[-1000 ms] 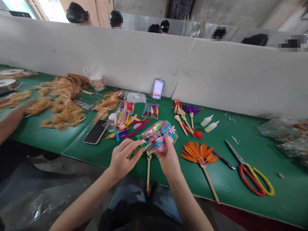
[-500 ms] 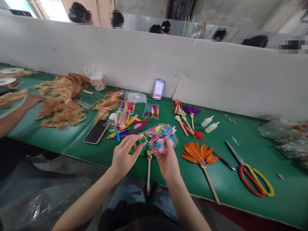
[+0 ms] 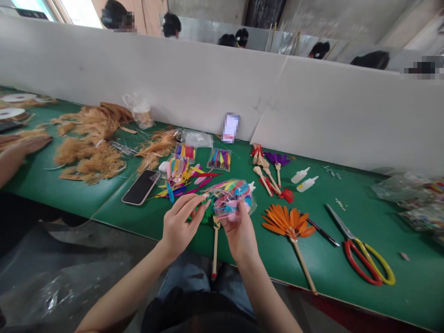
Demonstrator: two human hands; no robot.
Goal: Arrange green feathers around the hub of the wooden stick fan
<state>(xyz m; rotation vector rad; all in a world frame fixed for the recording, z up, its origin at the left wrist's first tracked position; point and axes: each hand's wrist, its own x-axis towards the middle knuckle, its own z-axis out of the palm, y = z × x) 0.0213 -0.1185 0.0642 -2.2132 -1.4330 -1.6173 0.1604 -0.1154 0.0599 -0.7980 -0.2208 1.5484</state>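
Observation:
My right hand (image 3: 239, 231) is closed around a clear plastic bag of colourful feathers (image 3: 231, 199), thumb on top. At the bag's left edge my left hand (image 3: 183, 219) has thumb and fingertips pinched together on the plastic. Beneath them lies a wooden stick with green feathers (image 3: 215, 245), partly hidden by the bag and hands. To the right rests a stick with a fan of orange feathers (image 3: 289, 224). Loose feathers (image 3: 178, 192) in yellow, pink, red and blue are spread left of the bag, beside packs of feathers (image 3: 219, 159).
A phone (image 3: 141, 187) lies flat at left; another phone (image 3: 231, 127) leans on the white partition (image 3: 173, 83). Scissors (image 3: 360, 247), a pen (image 3: 324, 233), glue bottles (image 3: 307, 183) and wooden forks (image 3: 263, 173) lie right. A co-worker's hand (image 3: 33, 141) is by tan fibres (image 3: 90, 152).
The co-worker's hand at far left has pulled back leftward from the tan fibres. My hands keep nearly the same hold on the bag; the view has shifted slightly.

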